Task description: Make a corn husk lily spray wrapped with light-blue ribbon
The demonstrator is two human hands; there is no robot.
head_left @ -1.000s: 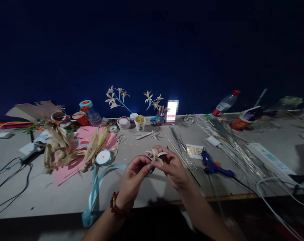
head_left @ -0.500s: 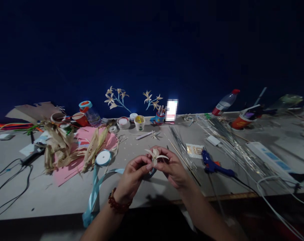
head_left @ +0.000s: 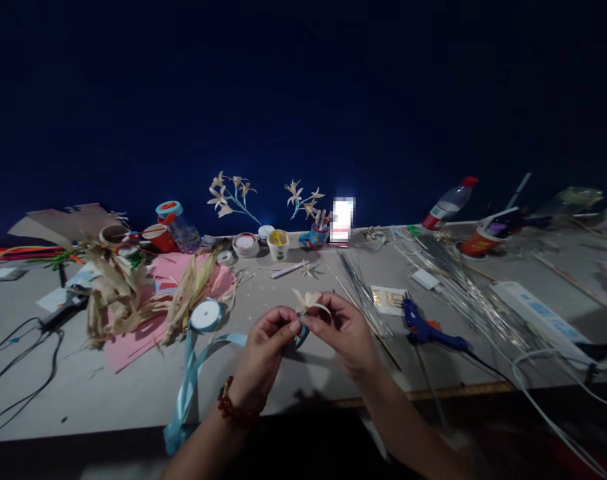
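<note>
A cream flower (head_left: 311, 301), its petals cut from what looks like dried husk, stands up between my two hands over the front of the table. My left hand (head_left: 271, 337) pinches at the flower's base with thumb and forefinger. From the other side, my right hand (head_left: 342, 331) is closed on the same base, fingertips almost touching the left ones. Below the fingers shows a bit of blue ribbon (head_left: 299, 337), partly hidden by the hands. A blue ribbon roll (head_left: 206, 315) lies to the left, its loose ribbon (head_left: 187, 387) hanging over the table edge.
Dried husks (head_left: 186, 297) lie on pink paper (head_left: 133, 347) at left. Right of my hands are metal wires (head_left: 361, 287), a blue glue gun (head_left: 428, 329) and a power strip (head_left: 541, 320). Finished flower sprays (head_left: 233, 197), small tubs (head_left: 278, 245) and a lit phone (head_left: 342, 220) stand at the back.
The flower has tilted and turned between my fingers, its petals now pointing more upward. My right thumb has shifted slightly left and down. The rest of the table looks the same.
</note>
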